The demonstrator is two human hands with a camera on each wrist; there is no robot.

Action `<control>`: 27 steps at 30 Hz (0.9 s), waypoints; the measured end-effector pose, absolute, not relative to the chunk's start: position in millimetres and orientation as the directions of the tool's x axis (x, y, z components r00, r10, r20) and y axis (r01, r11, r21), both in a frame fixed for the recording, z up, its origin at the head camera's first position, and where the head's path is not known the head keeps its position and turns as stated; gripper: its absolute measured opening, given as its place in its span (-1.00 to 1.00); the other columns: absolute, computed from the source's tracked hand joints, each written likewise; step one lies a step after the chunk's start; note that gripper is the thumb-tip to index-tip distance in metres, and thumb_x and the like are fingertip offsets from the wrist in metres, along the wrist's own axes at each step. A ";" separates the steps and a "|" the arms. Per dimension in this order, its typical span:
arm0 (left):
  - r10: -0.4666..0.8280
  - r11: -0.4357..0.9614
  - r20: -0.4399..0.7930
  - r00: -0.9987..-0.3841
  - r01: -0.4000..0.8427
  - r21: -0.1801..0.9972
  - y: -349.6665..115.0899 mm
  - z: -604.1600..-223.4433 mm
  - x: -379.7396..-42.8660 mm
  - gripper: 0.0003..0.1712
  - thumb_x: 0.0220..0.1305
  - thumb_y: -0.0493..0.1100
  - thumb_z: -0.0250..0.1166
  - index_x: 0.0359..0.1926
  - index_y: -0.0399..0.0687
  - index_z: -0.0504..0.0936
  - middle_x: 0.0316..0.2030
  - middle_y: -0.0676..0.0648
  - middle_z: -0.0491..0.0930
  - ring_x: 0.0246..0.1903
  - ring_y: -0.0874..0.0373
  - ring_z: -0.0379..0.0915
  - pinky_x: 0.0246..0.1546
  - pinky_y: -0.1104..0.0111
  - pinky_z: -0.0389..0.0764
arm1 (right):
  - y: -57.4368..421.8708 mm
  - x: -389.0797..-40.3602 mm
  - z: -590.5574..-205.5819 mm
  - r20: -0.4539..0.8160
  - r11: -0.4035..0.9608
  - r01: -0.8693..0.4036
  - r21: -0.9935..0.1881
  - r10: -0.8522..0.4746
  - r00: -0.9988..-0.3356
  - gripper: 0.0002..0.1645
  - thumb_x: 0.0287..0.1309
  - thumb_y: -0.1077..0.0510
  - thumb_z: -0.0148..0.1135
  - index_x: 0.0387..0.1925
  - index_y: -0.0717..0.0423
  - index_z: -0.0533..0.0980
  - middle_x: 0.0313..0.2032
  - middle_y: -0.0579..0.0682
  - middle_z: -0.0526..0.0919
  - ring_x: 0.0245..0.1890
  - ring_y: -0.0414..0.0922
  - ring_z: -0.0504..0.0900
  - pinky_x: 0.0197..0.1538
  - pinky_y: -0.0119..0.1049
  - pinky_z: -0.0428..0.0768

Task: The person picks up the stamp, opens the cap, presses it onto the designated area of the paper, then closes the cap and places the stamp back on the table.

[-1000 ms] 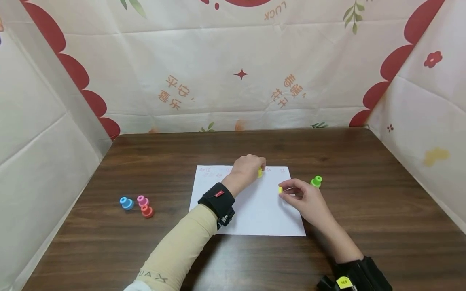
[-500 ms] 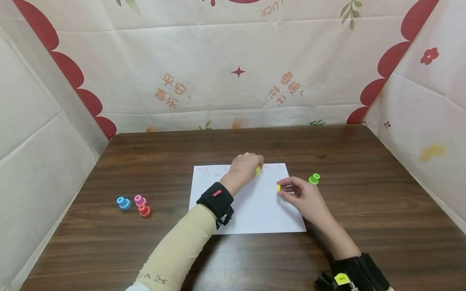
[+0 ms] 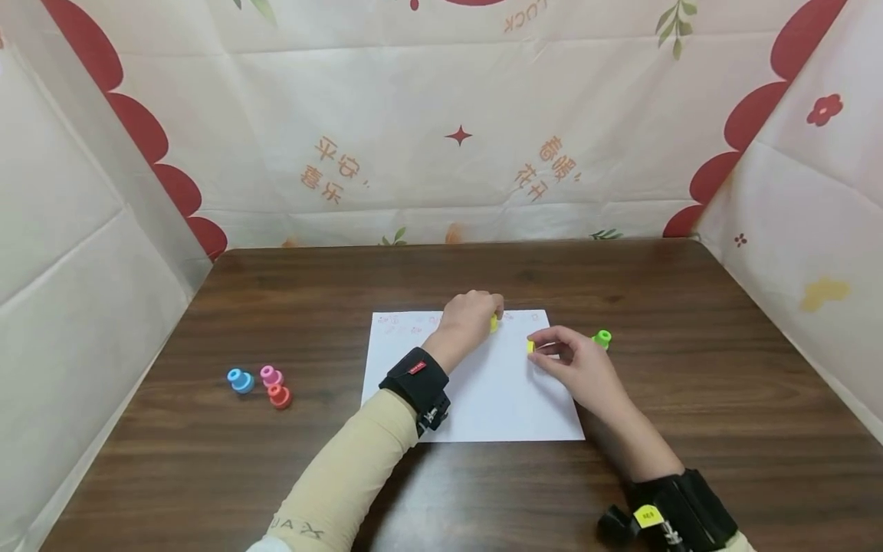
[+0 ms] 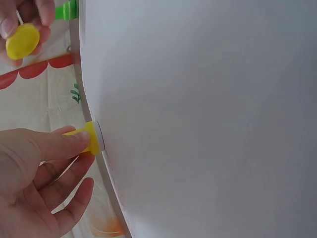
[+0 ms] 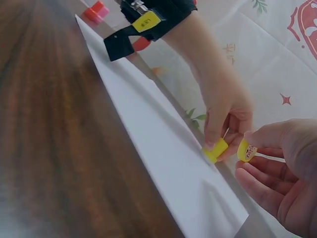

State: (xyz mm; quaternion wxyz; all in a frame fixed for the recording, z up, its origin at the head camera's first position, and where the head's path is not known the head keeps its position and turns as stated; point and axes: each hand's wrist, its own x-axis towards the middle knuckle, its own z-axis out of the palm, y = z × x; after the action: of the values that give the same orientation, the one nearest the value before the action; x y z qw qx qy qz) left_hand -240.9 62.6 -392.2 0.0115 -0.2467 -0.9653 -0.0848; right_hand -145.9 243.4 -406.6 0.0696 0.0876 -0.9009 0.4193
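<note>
My left hand (image 3: 464, 322) pinches a yellow stamp (image 4: 89, 139) by its handle. The stamp's white face stands on the white paper (image 3: 497, 399) near the sheet's far edge. Small red prints (image 3: 393, 322) run along that edge, partly covered by the hand. Over the right part of the sheet, my right hand (image 3: 582, 368) holds a round yellow cap (image 5: 246, 150) between thumb and fingers. Red marks show on the cap's inner side in the right wrist view. Its smooth yellow top (image 4: 23, 41) appears in the left wrist view.
A green stamp (image 3: 602, 338) stands just right of the paper, partly behind the right hand. Blue (image 3: 240, 380), pink (image 3: 270, 375) and red (image 3: 279, 396) stamps stand together at the left on the brown table (image 3: 172, 460). A printed cloth (image 3: 414, 100) hangs behind it.
The right hand, with the yellow cap, has shifted slightly away from the person over the paper. The left hand keeps the yellow stamp at the same spot.
</note>
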 end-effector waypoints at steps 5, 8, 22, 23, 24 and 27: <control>0.446 0.844 0.129 -0.885 0.465 0.269 53.4 -384.3 -239.4 -0.76 0.33 -0.19 0.33 0.00 0.10 0.65 -0.03 0.06 0.68 -0.14 0.21 0.57 -0.06 0.39 0.63 | 240.1 -156.4 -397.0 0.243 0.632 -0.241 -0.737 -0.084 -0.966 -0.67 0.18 0.15 0.41 -0.03 0.14 0.62 -0.11 0.11 0.74 -0.12 -0.14 0.72 -0.07 -0.49 0.66; 0.404 0.771 0.220 -0.888 0.461 0.440 43.3 -373.8 -233.8 -0.78 0.31 -0.16 0.36 -0.03 0.06 0.63 -0.04 0.05 0.67 -0.12 0.21 0.58 -0.02 0.40 0.64 | 235.4 -161.7 -391.2 0.295 0.603 -0.272 -0.750 -0.063 -0.953 -0.69 0.20 0.15 0.40 -0.03 0.15 0.62 -0.10 0.10 0.74 -0.17 -0.39 0.66 -0.10 -0.67 0.57; 0.331 0.392 0.293 -0.897 0.413 0.822 -6.6 -369.0 -184.8 -0.74 0.20 -0.23 0.44 -0.08 -0.08 0.64 -0.09 -0.04 0.71 -0.13 0.10 0.68 -0.01 0.39 0.67 | 195.6 -156.9 -381.7 0.336 0.433 -0.364 -0.825 -0.142 -0.931 -0.65 0.14 0.28 0.41 -0.02 0.22 0.59 -0.03 0.14 0.70 -0.05 0.00 0.73 -0.09 -0.57 0.64; 0.328 0.385 0.297 -0.897 0.414 0.825 -8.1 -370.0 -182.4 -0.74 0.20 -0.23 0.44 -0.09 -0.08 0.64 -0.09 -0.04 0.70 -0.13 0.09 0.68 0.00 0.37 0.67 | 193.8 -156.2 -382.4 0.332 0.428 -0.364 -0.827 -0.150 -0.931 -0.65 0.13 0.28 0.41 -0.02 0.23 0.59 -0.02 0.14 0.69 -0.05 0.01 0.73 -0.08 -0.57 0.64; 0.324 0.381 0.299 -0.898 0.413 0.827 -9.3 -371.0 -180.2 -0.74 0.19 -0.23 0.45 -0.10 -0.08 0.63 -0.09 -0.04 0.70 -0.13 0.08 0.69 0.01 0.35 0.67 | 192.0 -155.7 -382.9 0.327 0.422 -0.362 -0.831 -0.156 -0.932 -0.65 0.13 0.29 0.41 -0.02 0.23 0.59 -0.02 0.14 0.69 -0.05 0.01 0.73 -0.08 -0.57 0.64; 0.316 0.378 0.294 -0.902 0.404 0.833 -12.3 -373.5 -174.4 -0.75 0.19 -0.22 0.45 -0.12 -0.06 0.63 -0.10 -0.03 0.70 -0.13 0.09 0.70 0.03 0.32 0.67 | 188.0 -154.9 -384.6 0.320 0.407 -0.363 -0.838 -0.173 -0.931 -0.64 0.12 0.30 0.42 -0.02 0.23 0.59 0.00 0.14 0.68 -0.06 -0.11 0.74 -0.07 -0.55 0.64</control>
State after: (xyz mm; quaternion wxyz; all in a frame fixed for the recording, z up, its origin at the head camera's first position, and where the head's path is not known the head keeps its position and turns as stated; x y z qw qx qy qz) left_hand -174.4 -12.3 -373.5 0.0430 -0.2169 -0.8291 -0.5135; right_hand -154.9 188.0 -384.6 0.0917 0.1608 -0.8336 0.5204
